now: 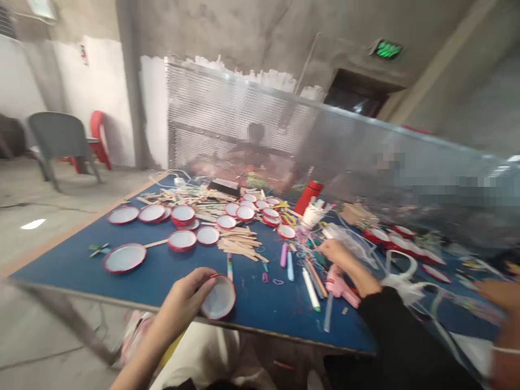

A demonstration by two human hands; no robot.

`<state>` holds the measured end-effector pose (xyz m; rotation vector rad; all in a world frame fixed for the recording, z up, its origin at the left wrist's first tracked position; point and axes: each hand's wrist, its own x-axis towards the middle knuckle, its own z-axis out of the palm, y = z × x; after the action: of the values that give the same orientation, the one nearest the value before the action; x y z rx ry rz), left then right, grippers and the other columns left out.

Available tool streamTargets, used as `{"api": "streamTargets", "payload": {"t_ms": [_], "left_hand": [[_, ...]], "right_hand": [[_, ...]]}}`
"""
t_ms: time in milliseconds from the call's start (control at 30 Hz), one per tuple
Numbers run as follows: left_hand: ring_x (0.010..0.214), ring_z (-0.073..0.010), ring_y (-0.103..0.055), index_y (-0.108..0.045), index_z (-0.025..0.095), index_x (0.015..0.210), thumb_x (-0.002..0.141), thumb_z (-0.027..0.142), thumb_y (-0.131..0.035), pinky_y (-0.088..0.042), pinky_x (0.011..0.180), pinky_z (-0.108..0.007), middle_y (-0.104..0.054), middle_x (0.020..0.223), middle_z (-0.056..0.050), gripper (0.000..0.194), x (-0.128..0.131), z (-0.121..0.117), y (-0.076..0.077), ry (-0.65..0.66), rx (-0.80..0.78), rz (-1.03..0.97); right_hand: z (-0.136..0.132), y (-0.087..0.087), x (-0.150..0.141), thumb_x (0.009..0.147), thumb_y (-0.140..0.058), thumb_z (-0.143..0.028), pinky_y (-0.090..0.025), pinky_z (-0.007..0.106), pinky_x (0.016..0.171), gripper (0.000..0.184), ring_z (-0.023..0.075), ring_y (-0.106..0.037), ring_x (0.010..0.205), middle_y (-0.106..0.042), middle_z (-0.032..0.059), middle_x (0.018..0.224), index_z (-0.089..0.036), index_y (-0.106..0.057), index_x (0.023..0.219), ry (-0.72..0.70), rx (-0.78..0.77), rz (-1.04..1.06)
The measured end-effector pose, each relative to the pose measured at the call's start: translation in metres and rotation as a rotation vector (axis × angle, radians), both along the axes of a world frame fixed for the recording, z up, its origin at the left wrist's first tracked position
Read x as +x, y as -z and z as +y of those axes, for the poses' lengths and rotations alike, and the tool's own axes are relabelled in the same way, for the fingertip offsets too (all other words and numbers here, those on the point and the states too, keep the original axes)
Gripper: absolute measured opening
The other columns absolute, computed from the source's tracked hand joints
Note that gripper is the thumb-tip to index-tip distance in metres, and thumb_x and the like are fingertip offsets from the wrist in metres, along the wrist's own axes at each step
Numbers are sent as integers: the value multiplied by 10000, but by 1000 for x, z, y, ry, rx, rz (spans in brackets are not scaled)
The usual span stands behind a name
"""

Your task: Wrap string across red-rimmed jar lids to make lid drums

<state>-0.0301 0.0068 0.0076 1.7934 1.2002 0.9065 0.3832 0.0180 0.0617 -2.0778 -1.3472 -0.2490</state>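
Note:
My left hand (184, 303) is closed on a round white disc with a red rim (219, 297), held at the near edge of the blue table (162, 271). My right hand (336, 253), on a black-sleeved arm, reaches into a scatter of coloured markers (311, 287) and clear plastic. Its fingers are blurred and partly hidden. A pink glue gun (339, 286) lies just under that forearm.
Several more red-rimmed discs (124, 258) and a pile of wooden sticks (239, 244) cover the table's middle. A red bottle (309, 196) and a white cup (313, 215) stand further back before a shiny perforated screen (244, 119). Another person's blurred hand (501, 295) is at far right. Grey chair (60, 138) at left.

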Motion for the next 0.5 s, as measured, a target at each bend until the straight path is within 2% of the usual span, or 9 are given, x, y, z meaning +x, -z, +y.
{"api": "streamTargets", "payload": {"t_ms": [67,133,167,233,267,367,433,500], "left_hand": [[773,-189,-682,-708,204,899,889,384,-495,-510,682,-240,-761,847,-20,279,0,-3,-1,-5,6,-20],[745,-174,-667,-700,204,886,900,369,-487,-494,644,-224,-749,827,-12,269,0,-5,-1,-12,0,-43],[734,-168,-658,-695,203,885,904,368,-488,-486,629,-219,-740,816,-9,265,0,-6,-1,-14,-8,-53],[729,-160,-639,-685,200,888,913,370,-491,-474,630,-217,-719,801,-2,259,0,-8,-1,0,-28,-71],[730,-159,-628,-679,197,885,915,374,-493,-469,634,-219,-708,795,-1,258,-1,-9,-2,15,-46,-79],[729,-155,-594,-658,183,875,920,395,-508,-454,639,-227,-679,796,-9,264,-4,-11,0,100,-132,-153],[729,-149,-576,-646,171,872,913,425,-544,-446,646,-228,-663,802,-14,277,-8,-13,3,178,-187,-246],[710,-138,-561,-632,168,919,889,478,-596,-432,632,-223,-636,791,-7,314,-12,-13,8,220,-234,-367]], "right_hand": [[7,4,-5,933,-641,-329,-553,321,704,190,156,-665,774,-691,36,922,-144,-673,966,-36,-98,69],[7,7,-20,889,-629,-291,-500,333,616,243,205,-649,651,-678,68,694,-167,-668,684,-76,-130,106],[4,9,-33,872,-616,-295,-484,337,607,250,219,-645,639,-678,72,662,-186,-663,651,-108,-130,117],[-8,10,-71,854,-598,-355,-474,324,600,209,222,-644,643,-688,49,670,-213,-691,731,-200,-115,143],[-15,11,-94,847,-586,-404,-460,312,550,237,213,-618,582,-655,27,607,-222,-693,740,-257,-113,170],[-36,15,-169,886,-529,-450,-457,312,503,275,216,-586,553,-629,24,599,-242,-683,794,-568,-34,370],[-44,19,-208,905,-518,-458,-468,313,490,268,217,-586,561,-644,27,641,-281,-657,761,-663,-30,382],[-48,24,-232,925,-510,-415,-500,318,534,251,216,-605,599,-655,25,689,-292,-636,746,-722,-7,383]]}}
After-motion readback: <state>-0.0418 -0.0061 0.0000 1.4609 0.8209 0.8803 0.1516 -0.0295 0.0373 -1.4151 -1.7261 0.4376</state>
